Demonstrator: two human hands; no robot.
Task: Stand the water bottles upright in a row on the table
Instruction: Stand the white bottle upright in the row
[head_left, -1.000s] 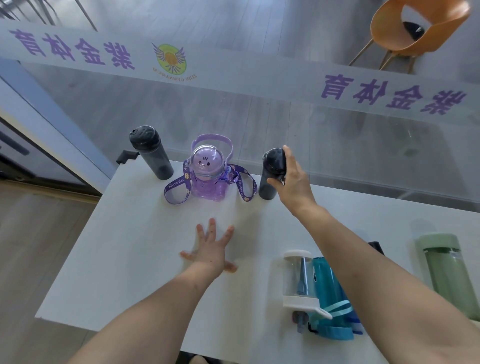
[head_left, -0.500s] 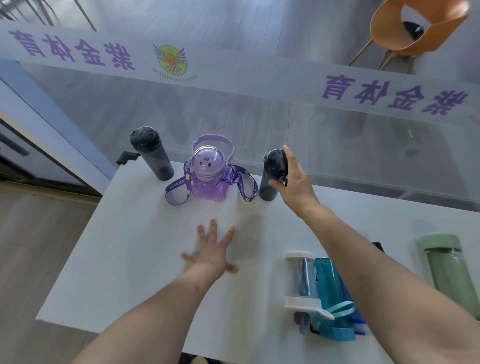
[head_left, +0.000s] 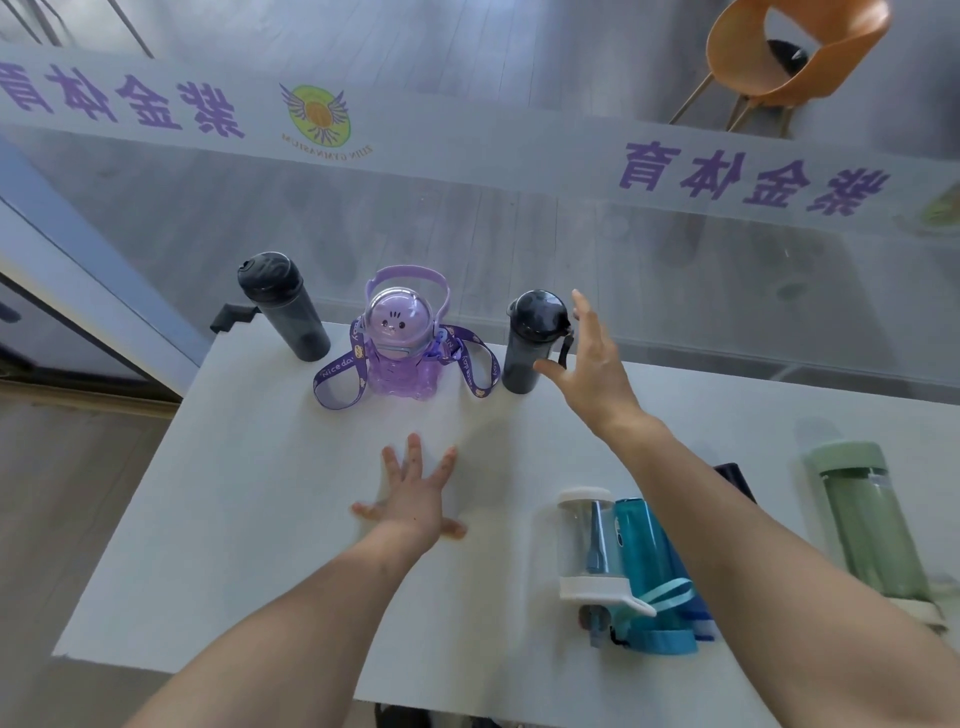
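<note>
Three bottles stand upright along the far edge of the white table (head_left: 249, 519): a dark grey bottle (head_left: 284, 306) at the left, a purple bottle with a domed lid and strap (head_left: 399, 343) in the middle, and a second dark grey bottle (head_left: 531, 343) to its right. My right hand (head_left: 589, 364) hovers open just right of that second dark bottle, fingers apart, not gripping it. My left hand (head_left: 415, 499) rests flat on the table, fingers spread. Near the front right lie a clear bottle with white caps (head_left: 587, 545), a teal bottle (head_left: 649, 566) and a pale green bottle (head_left: 867, 519).
A glass wall with purple lettering runs right behind the table's far edge. An orange chair (head_left: 784, 57) stands beyond the glass. A dark object (head_left: 735, 478) peeks out behind my right forearm. The table's left edge drops to a wooden floor.
My right hand has let go of the second dark grey bottle and opened, drawing slightly right. The bottle stays upright. My left hand has not moved.
</note>
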